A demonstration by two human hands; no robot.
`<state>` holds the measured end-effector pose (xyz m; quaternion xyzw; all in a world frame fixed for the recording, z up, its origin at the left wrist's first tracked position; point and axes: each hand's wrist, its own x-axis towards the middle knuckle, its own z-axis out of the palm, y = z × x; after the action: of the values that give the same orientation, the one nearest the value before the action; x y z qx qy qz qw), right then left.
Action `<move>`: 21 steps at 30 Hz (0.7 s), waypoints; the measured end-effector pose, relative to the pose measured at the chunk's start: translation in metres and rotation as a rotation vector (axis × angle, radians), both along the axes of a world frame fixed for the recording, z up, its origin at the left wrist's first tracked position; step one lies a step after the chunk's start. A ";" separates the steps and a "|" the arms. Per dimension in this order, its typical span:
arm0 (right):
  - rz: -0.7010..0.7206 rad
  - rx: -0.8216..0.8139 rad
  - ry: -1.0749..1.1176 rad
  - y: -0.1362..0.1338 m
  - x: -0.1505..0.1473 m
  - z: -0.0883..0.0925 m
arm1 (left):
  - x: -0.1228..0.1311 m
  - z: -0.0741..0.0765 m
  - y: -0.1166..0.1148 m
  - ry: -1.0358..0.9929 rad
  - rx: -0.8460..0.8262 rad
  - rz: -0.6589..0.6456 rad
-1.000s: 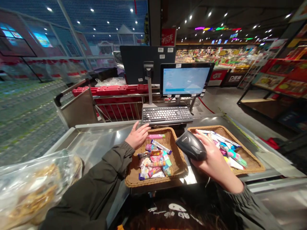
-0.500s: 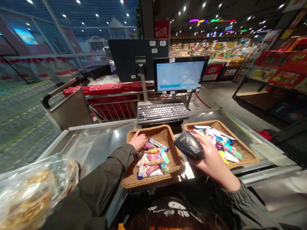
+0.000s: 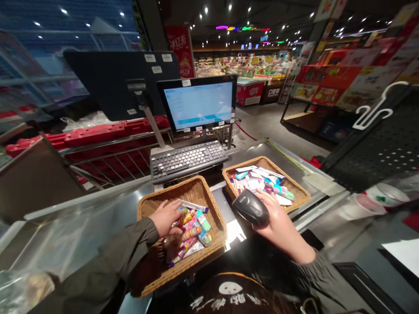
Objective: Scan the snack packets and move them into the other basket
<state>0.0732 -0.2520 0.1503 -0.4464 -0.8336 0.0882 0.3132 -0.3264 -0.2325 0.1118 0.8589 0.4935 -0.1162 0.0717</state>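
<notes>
Left hand (image 3: 166,218) hangs, fingers spread, over wrapped sweets (image 3: 192,231) in a wicker basket (image 3: 214,206); right hand (image 3: 277,223) clasps a black scanner (image 3: 250,206) beside it.

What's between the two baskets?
In the head view, a strip of metal counter lies between the left basket and the right basket. The scanner, in the right hand, appears at the strip's near end; its height above is hard to tell.

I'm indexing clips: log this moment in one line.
left hand: in left basket, over wrapped items | right hand: holding scanner | right basket: colourful packets
</notes>
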 end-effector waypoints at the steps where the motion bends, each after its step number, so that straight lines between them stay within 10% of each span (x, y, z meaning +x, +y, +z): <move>1: -0.030 -0.001 0.000 0.000 0.010 -0.003 | 0.012 0.010 0.004 -0.051 0.036 -0.053; 9: -0.244 -0.038 0.034 0.001 0.071 -0.009 | 0.135 0.063 0.089 -0.283 0.363 -0.196; 21: -0.370 -0.076 0.032 0.008 0.136 -0.020 | 0.308 0.002 0.209 -0.172 0.412 -0.174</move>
<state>0.2087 -0.2443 0.1306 -0.6024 -0.7282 0.0676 0.3199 -0.0183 -0.0236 0.1139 0.9015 0.4229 0.0548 -0.0734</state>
